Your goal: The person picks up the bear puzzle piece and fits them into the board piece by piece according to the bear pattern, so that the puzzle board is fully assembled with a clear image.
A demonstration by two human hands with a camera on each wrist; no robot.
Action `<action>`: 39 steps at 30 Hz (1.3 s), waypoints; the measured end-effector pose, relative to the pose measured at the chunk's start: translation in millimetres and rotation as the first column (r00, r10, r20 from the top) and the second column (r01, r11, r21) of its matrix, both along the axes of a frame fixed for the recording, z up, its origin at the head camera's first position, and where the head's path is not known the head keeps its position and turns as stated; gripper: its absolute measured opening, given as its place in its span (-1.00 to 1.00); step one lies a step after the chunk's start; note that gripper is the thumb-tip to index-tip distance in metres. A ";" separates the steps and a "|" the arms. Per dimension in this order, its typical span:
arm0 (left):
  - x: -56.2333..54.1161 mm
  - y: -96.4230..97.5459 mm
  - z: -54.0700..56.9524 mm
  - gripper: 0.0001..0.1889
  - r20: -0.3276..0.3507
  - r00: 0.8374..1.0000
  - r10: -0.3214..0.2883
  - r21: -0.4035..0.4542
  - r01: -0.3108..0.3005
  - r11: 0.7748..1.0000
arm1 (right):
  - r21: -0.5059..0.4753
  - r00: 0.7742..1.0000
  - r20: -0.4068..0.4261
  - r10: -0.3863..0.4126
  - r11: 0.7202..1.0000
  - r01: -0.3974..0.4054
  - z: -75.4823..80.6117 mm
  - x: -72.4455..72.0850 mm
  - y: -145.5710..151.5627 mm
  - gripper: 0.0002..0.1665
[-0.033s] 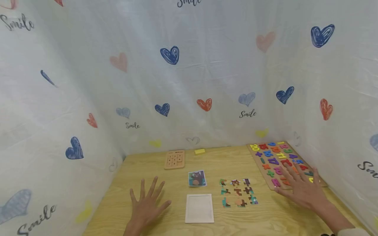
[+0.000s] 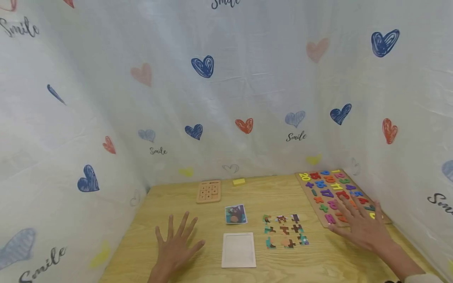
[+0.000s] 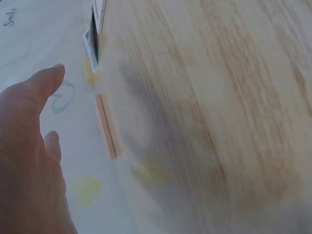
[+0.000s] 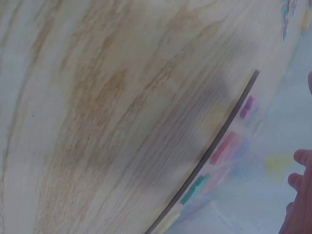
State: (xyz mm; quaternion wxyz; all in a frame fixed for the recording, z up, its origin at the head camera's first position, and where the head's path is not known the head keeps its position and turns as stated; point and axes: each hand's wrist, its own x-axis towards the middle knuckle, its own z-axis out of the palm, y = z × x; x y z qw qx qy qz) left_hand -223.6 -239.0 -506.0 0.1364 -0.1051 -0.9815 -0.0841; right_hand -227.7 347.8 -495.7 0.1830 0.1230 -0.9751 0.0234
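My left hand (image 2: 175,249) is held with fingers spread above the table's left part and holds nothing. Fingers also spread, my right hand (image 2: 364,226) overlaps the near edge of the number board (image 2: 318,212) in the head view. Between the hands lies an unfilled white square frame (image 2: 238,250). Just behind it is a picture card (image 2: 236,214) with a brown animal on it. Several loose jigsaw pieces (image 2: 284,229) lie in rows to the right of the frame, apart from one another.
A wooden number-tile board (image 2: 209,192) lies at the back left of the table (image 2: 159,196). Beside it is a small yellow block (image 2: 239,181). A white curtain (image 2: 226,98) printed with hearts hangs behind and at both sides.
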 end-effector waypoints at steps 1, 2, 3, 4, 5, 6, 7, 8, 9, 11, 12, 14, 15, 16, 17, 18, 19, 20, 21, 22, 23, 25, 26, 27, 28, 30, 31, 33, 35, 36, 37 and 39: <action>-0.2 -1.3 -0.6 -0.15 -0.008 1.000 -0.001 -0.005 0.001 1.000 | 0.002 1.000 -0.002 0.001 1.000 -0.001 -0.5 -0.6 -0.7 0.21; 0.0 -1.6 -0.6 -0.15 -0.015 1.000 -0.001 -0.007 0.001 1.000 | 0.002 1.000 -0.002 0.004 1.000 -0.004 -1.0 -1.0 -1.5 0.21; 0.1 -2.1 -1.3 -0.15 -0.024 1.000 -0.002 -0.006 0.002 1.000 | 0.002 1.000 -0.003 0.007 1.000 -0.007 -1.4 -1.7 -2.2 0.21; 0.4 -2.8 -1.9 -0.15 -0.036 0.999 -0.002 -0.009 0.002 1.000 | 0.003 1.000 -0.008 0.011 1.000 -0.011 -1.8 -2.6 -3.0 0.21; 0.5 -3.4 -2.9 -0.16 -0.046 0.999 -0.006 -0.008 0.006 1.000 | 0.006 1.000 -0.012 0.013 1.000 -0.013 -2.0 -3.2 -4.2 0.21; 0.6 -3.6 -4.2 -0.16 -0.054 0.998 -0.014 -0.005 0.014 1.000 | 0.007 1.000 -0.018 0.015 1.000 -0.015 -2.8 -4.3 -5.2 0.22; 0.6 -3.5 -5.7 -0.16 -0.058 0.998 -0.023 -0.001 0.023 1.000 | 0.006 1.000 -0.024 0.018 1.000 -0.018 -3.2 -5.3 -6.4 0.23; 0.7 -2.8 -7.2 -0.16 -0.062 0.998 -0.032 0.004 0.032 0.999 | 0.005 0.999 -0.029 0.021 1.000 -0.021 -3.4 -6.3 -7.7 0.23; 0.6 -2.4 -9.0 -0.16 -0.069 0.997 -0.045 0.010 0.046 0.999 | 0.005 0.999 -0.034 0.024 1.000 -0.024 -3.8 -7.6 -8.9 0.24; 0.8 -0.7 -10.9 -0.16 -0.080 0.995 -0.066 0.014 0.067 0.998 | 0.005 0.999 -0.035 0.034 0.999 -0.034 -3.9 -9.7 -12.2 0.23; 0.8 0.6 -11.7 -0.17 -0.092 0.993 -0.076 0.020 0.078 0.997 | 0.004 0.999 -0.035 0.039 0.999 -0.039 -3.8 -10.8 -13.9 0.21; 0.7 3.7 -12.0 -0.19 -0.101 0.991 -0.089 0.032 0.093 0.995 | -0.002 0.998 -0.036 0.050 0.999 -0.050 -2.0 -12.7 -17.6 0.15; 0.1 5.0 -12.7 -0.20 -0.106 0.990 -0.098 0.034 0.102 0.994 | -0.004 0.998 -0.033 0.054 0.999 -0.054 -1.1 -13.9 -19.5 0.13; -0.6 6.7 -13.0 -0.21 -0.107 0.989 -0.104 0.043 0.109 0.993 | -0.006 0.998 -0.033 0.055 0.998 -0.055 0.1 -14.9 -21.2 0.11; -1.3 8.4 -13.8 -0.23 -0.106 0.988 -0.111 0.052 0.117 0.992 | -0.010 0.998 -0.032 0.054 0.998 -0.054 1.4 -15.8 -23.0 0.10; -1.9 10.3 -13.8 -0.24 -0.103 0.987 -0.121 0.061 0.128 0.990 | -0.020 0.998 -0.028 0.051 0.998 -0.051 2.8 -16.6 -25.0 0.10; -2.3 11.9 -14.0 -0.25 -0.094 0.987 -0.130 0.067 0.136 0.988 | -0.027 0.999 -0.020 0.049 0.998 -0.049 4.2 -17.2 -27.1 0.11; -2.6 13.5 -14.3 -0.26 -0.091 0.986 -0.139 0.077 0.146 0.986 | -0.034 0.999 -0.007 0.046 0.998 -0.047 5.1 -17.7 -29.4 0.12; -3.1 14.9 -14.9 -0.27 -0.090 0.985 -0.150 0.076 0.157 0.985 | -0.044 0.999 0.011 0.045 0.998 -0.044 6.1 -17.8 -31.7 0.12; -2.7 16.9 -14.2 -0.27 -0.079 0.984 -0.159 0.099 0.167 0.981 | -0.060 0.999 0.027 0.043 0.997 -0.042 7.3 -17.8 -34.0 0.12; -2.4 18.5 -13.9 -0.27 -0.065 0.983 -0.170 0.113 0.176 0.978 | -0.073 0.998 0.041 0.043 0.997 -0.040 8.2 -18.0 -36.5 0.12; -2.1 21.3 -13.5 -0.29 -0.042 0.979 -0.201 0.162 0.205 0.965 | -0.090 0.998 0.053 0.046 0.995 -0.041 10.4 -19.2 -41.3 0.10; -2.2 22.6 -13.3 -0.31 -0.036 0.976 -0.217 0.181 0.220 0.959 | -0.099 0.997 0.055 0.049 0.994 -0.044 11.1 -20.2 -43.7 0.08; -2.5 23.8 -13.4 -0.32 -0.030 0.972 -0.233 0.197 0.235 0.952 | -0.109 0.997 0.056 0.052 0.993 -0.046 12.4 -21.2 -46.3 0.07; -2.6 25.2 -13.0 -0.34 -0.023 0.968 -0.249 0.225 0.247 0.942 | -0.119 0.997 0.055 0.055 0.992 -0.048 13.5 -22.4 -49.0 0.06; -3.7 27.5 -14.1 -0.35 -0.025 0.962 -0.273 0.246 0.270 0.931 | -0.124 0.997 0.048 0.063 0.991 -0.057 14.9 -24.9 -54.5 0.03; -4.4 28.6 -14.8 -0.36 -0.023 0.960 -0.280 0.257 0.276 0.926 | -0.126 0.996 0.050 0.070 0.990 -0.063 15.2 -26.2 -57.2 0.02; -5.7 31.1 -17.1 -0.36 -0.006 0.958 -0.287 0.275 0.277 0.921 | -0.128 0.995 0.057 0.077 0.989 -0.069 15.7 -28.5 -62.3 -0.01; -6.3 33.9 -18.7 -0.35 0.017 0.957 -0.290 0.312 0.270 0.911 | -0.129 0.995 0.052 0.088 0.988 -0.081 14.7 -31.2 -66.6 -0.06; -6.6 35.0 -19.9 -0.35 0.034 0.956 -0.291 0.331 0.264 0.906 | -0.134 0.994 0.051 0.097 0.987 -0.090 14.2 -32.6 -68.7 -0.07; -6.9 36.0 -21.1 -0.35 0.049 0.955 -0.294 0.355 0.259 0.899 | -0.147 0.993 0.053 0.109 0.984 -0.100 13.9 -33.8 -70.8 -0.09; -7.6 37.8 -23.6 -0.37 0.076 0.953 -0.293 0.398 0.241 0.885 | -0.181 0.990 0.050 0.130 0.976 -0.119 13.3 -36.3 -75.0 -0.12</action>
